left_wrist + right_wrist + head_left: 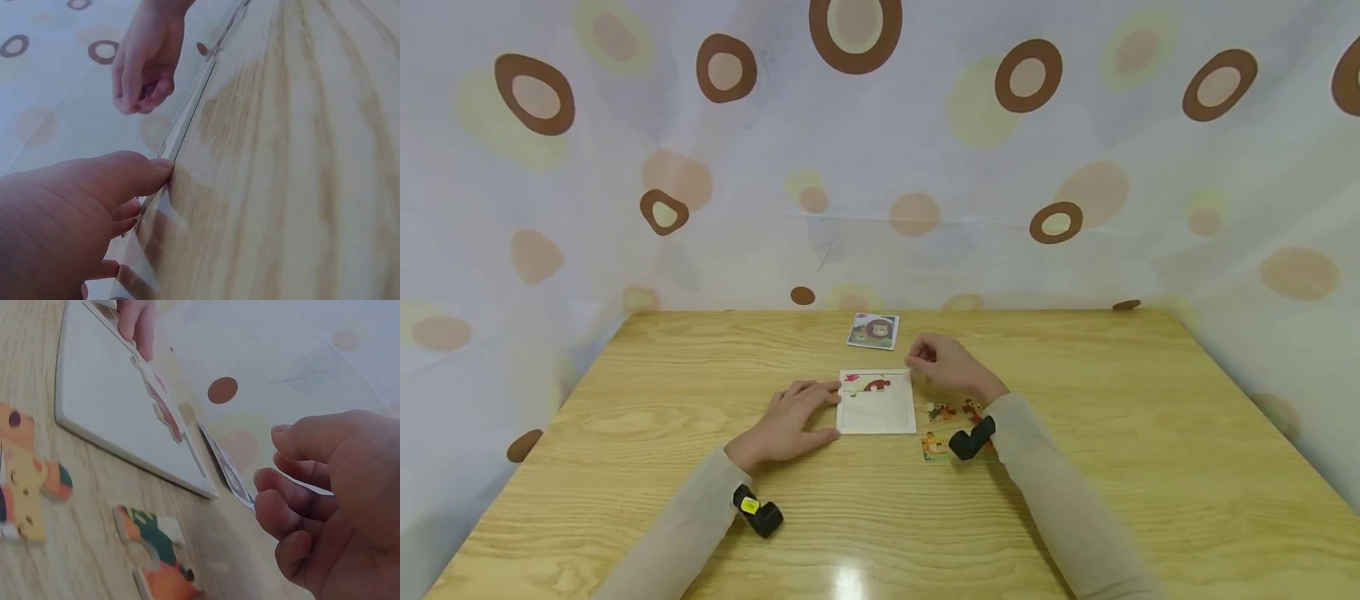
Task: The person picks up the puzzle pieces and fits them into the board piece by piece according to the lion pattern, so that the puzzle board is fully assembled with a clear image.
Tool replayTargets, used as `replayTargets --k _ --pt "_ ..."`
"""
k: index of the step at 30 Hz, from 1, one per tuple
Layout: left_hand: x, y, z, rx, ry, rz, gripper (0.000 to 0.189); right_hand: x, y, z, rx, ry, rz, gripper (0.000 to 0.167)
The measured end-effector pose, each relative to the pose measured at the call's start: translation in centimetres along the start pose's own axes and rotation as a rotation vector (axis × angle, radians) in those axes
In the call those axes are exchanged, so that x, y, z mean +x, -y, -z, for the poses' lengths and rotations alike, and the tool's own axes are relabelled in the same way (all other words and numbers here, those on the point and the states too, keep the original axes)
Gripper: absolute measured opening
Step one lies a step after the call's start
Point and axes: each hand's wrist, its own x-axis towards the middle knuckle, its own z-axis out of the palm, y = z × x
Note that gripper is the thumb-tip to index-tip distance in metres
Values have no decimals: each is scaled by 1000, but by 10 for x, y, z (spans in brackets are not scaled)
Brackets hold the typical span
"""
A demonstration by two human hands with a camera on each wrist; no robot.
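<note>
A white square puzzle tray (876, 417) lies on the table, with a few joined puzzle pieces (874, 385) along its upper left. My left hand (790, 423) lies at the tray's left side, thumb and fingers spread, and their tips touch its edge. In the left wrist view, the thumb of this left hand (75, 200) reaches the tray's rim. Above the table, just off the tray's upper right corner, is my right hand (951, 365). The right wrist view shows this right hand (337, 494) with loosely bent fingers and nothing visible between them.
Loose puzzle pieces (942, 412) lie right of the tray, partly under my right forearm. A small picture card with a lion (873, 331) lies behind the tray. The wooden table (700, 358) ends at a patterned cloth (850, 250) at the back.
</note>
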Motion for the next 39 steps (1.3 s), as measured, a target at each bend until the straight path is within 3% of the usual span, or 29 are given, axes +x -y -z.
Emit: replayTargets --k 17,24,27,31,39 --pt "1 3 2 2 7 18 46 -45 -39 52 -68 -54 18 17" --pt "-1 0 -3 -25 -12 17 45 -64 -60 76 -100 4 4 25" --pt "-3 -1 -8 -22 5 17 46 -72 -65 79 -142 63 -18 30" --pt "-1 2 -9 -9 -21 22 44 -73 -68 81 -140 120 -11 37" --pt "2 5 -4 -13 5 21 47 -67 -69 76 -117 119 -60 32"
